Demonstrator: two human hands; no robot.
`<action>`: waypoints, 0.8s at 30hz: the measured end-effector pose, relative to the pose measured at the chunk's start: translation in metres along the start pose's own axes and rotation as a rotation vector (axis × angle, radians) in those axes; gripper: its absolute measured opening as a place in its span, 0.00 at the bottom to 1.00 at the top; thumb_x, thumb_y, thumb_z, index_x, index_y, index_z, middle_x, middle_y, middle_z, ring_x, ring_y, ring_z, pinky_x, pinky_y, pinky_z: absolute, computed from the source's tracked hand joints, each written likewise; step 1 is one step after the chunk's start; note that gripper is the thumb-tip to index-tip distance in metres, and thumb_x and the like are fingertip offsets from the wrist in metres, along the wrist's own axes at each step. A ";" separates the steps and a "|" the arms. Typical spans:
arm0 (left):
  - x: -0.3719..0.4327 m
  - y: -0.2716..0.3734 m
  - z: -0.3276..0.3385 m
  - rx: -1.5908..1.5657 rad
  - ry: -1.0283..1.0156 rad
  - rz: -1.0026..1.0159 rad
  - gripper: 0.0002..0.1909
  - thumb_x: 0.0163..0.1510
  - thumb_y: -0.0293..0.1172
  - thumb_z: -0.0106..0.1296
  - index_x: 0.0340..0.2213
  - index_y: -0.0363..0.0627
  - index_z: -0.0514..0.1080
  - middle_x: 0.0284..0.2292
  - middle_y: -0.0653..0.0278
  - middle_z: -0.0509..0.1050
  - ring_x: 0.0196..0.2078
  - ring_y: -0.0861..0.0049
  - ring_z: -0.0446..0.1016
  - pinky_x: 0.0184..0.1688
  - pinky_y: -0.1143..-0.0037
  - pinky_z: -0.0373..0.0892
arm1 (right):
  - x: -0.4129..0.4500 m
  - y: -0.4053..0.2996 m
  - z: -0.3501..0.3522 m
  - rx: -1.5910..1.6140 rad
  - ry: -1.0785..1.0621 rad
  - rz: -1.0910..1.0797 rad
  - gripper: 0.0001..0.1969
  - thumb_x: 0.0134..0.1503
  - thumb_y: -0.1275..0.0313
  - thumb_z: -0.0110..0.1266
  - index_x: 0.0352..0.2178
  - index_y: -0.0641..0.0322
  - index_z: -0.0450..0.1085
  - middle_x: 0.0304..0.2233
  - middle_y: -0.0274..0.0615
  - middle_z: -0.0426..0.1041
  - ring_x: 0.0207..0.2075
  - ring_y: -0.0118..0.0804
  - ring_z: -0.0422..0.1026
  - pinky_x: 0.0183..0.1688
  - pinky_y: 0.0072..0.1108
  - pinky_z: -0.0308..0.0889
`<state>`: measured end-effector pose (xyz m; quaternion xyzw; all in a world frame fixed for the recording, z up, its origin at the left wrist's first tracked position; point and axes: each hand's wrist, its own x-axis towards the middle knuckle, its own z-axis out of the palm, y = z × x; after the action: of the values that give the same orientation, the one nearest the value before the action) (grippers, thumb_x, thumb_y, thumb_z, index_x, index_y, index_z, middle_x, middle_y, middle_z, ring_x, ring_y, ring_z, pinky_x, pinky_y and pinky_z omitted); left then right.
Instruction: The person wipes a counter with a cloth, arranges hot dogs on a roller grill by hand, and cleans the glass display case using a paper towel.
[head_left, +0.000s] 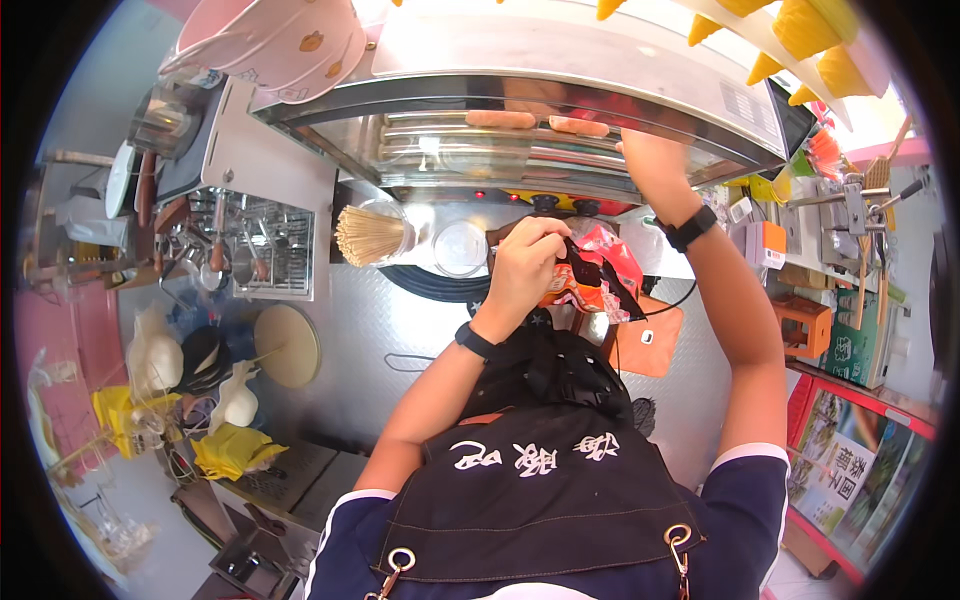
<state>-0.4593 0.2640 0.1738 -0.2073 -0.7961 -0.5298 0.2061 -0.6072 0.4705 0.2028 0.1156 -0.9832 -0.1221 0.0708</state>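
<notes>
My left hand (523, 259) grips the top edge of a red and black printed plastic bag (600, 277), held upright in front of my apron. My right hand (654, 159) reaches into the hot dog roller grill (487, 161), at the right end of its metal rollers. Its fingertips are partly hidden by the frame and glare, so whether they hold anything is unclear. Two sausages lie on the rollers: one sausage (500, 119) left of centre, another sausage (579, 126) closer to my right hand.
Below the grill stand a container of wooden skewers (371, 234) and a clear round tub (460, 249). A pink bucket (277, 49) sits at the grill's upper left. Utensils lie by a metal rack (274, 244). An orange stool (802, 326) is at right.
</notes>
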 end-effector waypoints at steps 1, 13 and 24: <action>0.001 0.001 0.001 -0.003 -0.006 0.005 0.07 0.38 0.13 0.50 0.19 0.38 0.67 0.31 0.63 0.75 0.34 0.67 0.73 0.35 0.73 0.69 | 0.001 0.002 0.006 0.040 -0.040 0.037 0.12 0.53 0.59 0.54 0.32 0.54 0.75 0.37 0.48 0.74 0.40 0.48 0.73 0.42 0.39 0.67; 0.001 -0.001 0.003 0.022 -0.020 -0.010 0.07 0.38 0.11 0.50 0.18 0.37 0.67 0.32 0.62 0.75 0.32 0.67 0.73 0.35 0.74 0.69 | -0.001 -0.010 0.004 0.017 0.387 0.036 0.15 0.53 0.59 0.53 0.37 0.57 0.72 0.34 0.45 0.75 0.37 0.45 0.74 0.38 0.35 0.69; -0.006 0.011 -0.011 -0.008 -0.088 0.032 0.09 0.39 0.11 0.53 0.16 0.36 0.66 0.30 0.60 0.76 0.31 0.69 0.73 0.32 0.77 0.69 | -0.180 0.045 -0.113 0.684 -0.195 0.330 0.13 0.51 0.58 0.56 0.29 0.56 0.75 0.22 0.47 0.72 0.25 0.51 0.72 0.26 0.32 0.64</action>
<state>-0.4473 0.2573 0.1826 -0.2439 -0.7988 -0.5201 0.1785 -0.4238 0.5318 0.3029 -0.0391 -0.9747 0.2152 -0.0468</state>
